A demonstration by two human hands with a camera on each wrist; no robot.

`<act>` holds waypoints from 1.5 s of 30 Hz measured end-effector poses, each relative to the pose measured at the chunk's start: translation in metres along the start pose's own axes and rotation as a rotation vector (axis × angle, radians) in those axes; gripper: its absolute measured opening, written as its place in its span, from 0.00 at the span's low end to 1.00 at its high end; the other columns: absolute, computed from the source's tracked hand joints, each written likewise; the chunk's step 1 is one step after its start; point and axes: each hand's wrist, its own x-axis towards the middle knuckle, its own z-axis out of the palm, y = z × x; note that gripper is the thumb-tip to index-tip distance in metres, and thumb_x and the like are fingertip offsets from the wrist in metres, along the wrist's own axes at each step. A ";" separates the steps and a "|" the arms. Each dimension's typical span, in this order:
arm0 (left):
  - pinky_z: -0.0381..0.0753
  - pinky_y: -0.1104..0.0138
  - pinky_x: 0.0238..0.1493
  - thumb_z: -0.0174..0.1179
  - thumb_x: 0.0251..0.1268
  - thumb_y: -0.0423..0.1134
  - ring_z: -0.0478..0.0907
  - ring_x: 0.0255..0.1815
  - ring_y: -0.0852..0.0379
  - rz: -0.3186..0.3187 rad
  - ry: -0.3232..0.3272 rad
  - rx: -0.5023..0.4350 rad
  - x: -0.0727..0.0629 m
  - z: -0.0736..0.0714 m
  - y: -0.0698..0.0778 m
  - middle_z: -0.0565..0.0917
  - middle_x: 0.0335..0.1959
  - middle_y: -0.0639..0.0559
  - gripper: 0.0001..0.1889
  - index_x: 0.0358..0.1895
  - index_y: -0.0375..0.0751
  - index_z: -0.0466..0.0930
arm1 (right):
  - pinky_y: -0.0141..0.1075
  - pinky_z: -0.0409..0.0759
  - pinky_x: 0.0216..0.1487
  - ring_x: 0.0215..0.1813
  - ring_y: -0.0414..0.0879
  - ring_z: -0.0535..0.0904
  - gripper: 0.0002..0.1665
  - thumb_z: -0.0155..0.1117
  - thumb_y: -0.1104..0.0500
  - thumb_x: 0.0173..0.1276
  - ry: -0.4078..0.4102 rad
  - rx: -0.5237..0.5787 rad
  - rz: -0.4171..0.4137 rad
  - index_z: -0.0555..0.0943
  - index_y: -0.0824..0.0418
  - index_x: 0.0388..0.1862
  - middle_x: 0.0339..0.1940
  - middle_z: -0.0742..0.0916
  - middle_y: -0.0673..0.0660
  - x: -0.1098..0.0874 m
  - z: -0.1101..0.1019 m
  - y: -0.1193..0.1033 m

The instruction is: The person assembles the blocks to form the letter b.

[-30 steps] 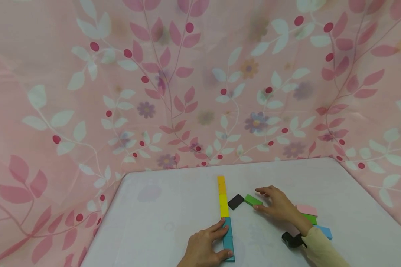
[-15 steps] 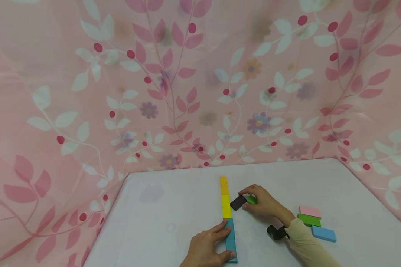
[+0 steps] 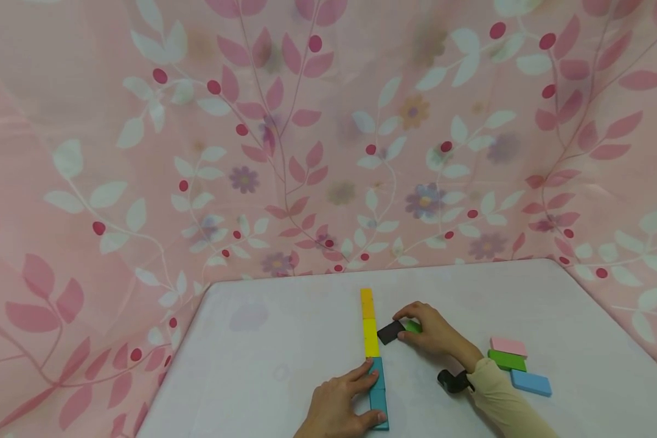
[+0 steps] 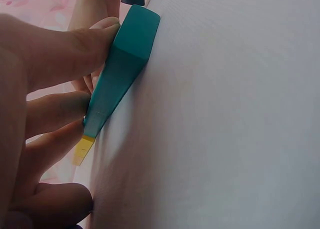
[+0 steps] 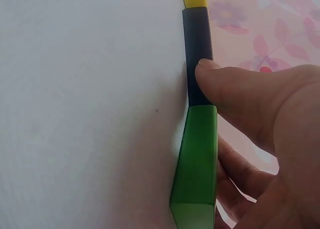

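Note:
A line of flat blocks runs away from me in the head view: an orange block (image 3: 367,304), a yellow block (image 3: 371,338) and two teal blocks (image 3: 378,400). My left hand (image 3: 339,398) rests on the teal pair, thumb at the near end and fingertips on the farther one. In the left wrist view, the thumb touches a teal block (image 4: 117,71) near its end. My right hand (image 3: 435,331) pinches a black block (image 3: 389,333) between thumb and index finger, its corner at the yellow block. Behind it, partly hidden by the hand, lies a green block (image 3: 413,326).
To the right of my right forearm, a pink block (image 3: 508,347), another green block (image 3: 507,360) and a blue block (image 3: 531,382) lie close together on the white table (image 3: 285,328). A pink floral cloth (image 3: 328,152) hangs behind the table.
My right hand has moved left from over the green block to the black one and now pinches it. The black block has turned slightly. My left hand has stayed on the teal blocks.

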 end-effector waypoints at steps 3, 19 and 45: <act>0.89 0.60 0.49 0.69 0.62 0.70 0.83 0.68 0.53 -0.010 -0.007 -0.006 0.000 0.000 0.000 0.75 0.77 0.64 0.37 0.72 0.59 0.81 | 0.62 0.78 0.66 0.61 0.57 0.80 0.19 0.77 0.53 0.69 -0.002 0.004 -0.001 0.86 0.55 0.56 0.57 0.87 0.55 0.000 0.000 0.001; 0.89 0.58 0.52 0.71 0.60 0.69 0.82 0.69 0.54 -0.044 -0.031 -0.009 0.000 -0.002 0.002 0.74 0.77 0.67 0.37 0.72 0.61 0.80 | 0.56 0.84 0.60 0.57 0.56 0.84 0.30 0.81 0.52 0.65 -0.040 -0.004 -0.049 0.83 0.60 0.63 0.58 0.88 0.56 -0.004 -0.019 0.005; 0.89 0.53 0.55 0.71 0.60 0.69 0.82 0.70 0.53 -0.083 -0.048 -0.006 0.000 -0.004 0.007 0.74 0.77 0.67 0.37 0.72 0.62 0.80 | 0.32 0.83 0.47 0.45 0.42 0.82 0.25 0.81 0.55 0.64 -0.173 0.082 0.011 0.85 0.61 0.57 0.44 0.88 0.51 -0.012 -0.041 0.015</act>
